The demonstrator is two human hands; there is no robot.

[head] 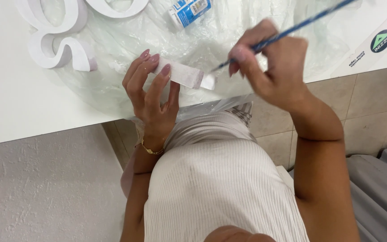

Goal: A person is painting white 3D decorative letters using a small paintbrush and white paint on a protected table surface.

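Over the plastic sheet (113,85) my left hand (151,96) is pinching a light, stiff white block (182,74) mid-length, fingers closed around it, while my right hand (269,67) is gripping a paintbrush (292,29), fingers curled tight

home craft table (10,103), tiled floor (372,112)
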